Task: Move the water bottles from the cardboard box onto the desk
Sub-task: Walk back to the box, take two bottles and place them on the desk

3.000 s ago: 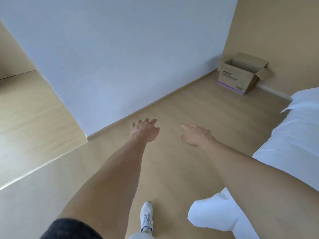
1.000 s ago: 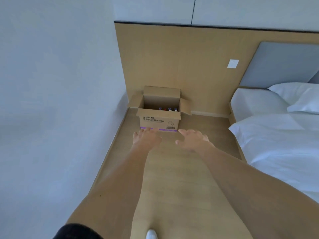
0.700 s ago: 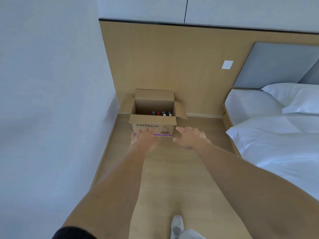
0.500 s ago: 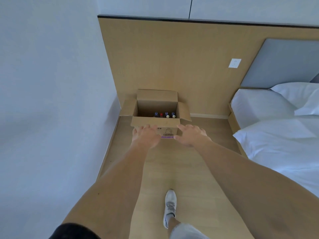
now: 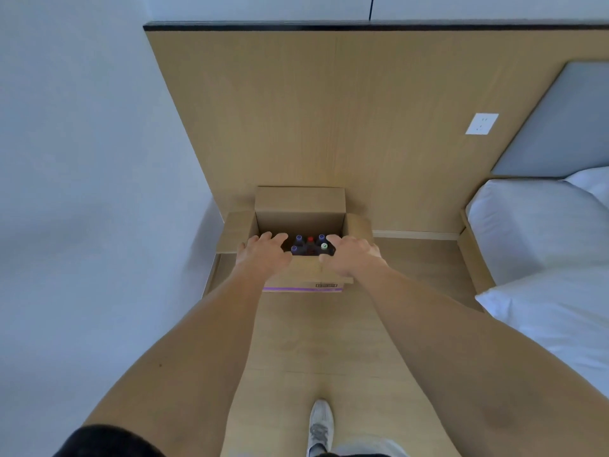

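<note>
An open cardboard box (image 5: 300, 202) stands on the wooden floor against the wood-panelled wall, flaps spread. Several water bottles (image 5: 309, 246) stand inside, seen from above as blue, red and green caps. My left hand (image 5: 263, 253) reaches over the box's front left, fingers stretched out and holding nothing. My right hand (image 5: 349, 255) reaches over the front right beside the green-capped bottle, fingers relaxed, nothing in its grip. The hands cover the box's front edge. No desk is in view.
A white wall (image 5: 82, 192) runs close along the left. A bed with white bedding (image 5: 553, 285) and a grey headboard fills the right. A wall socket (image 5: 481, 123) sits on the panel. My shoe (image 5: 319, 427) is on the floor strip between them.
I have turned from the side wall and walked up to the box. It has grown larger in view, and both hands have come from in front of it to over its opening.
</note>
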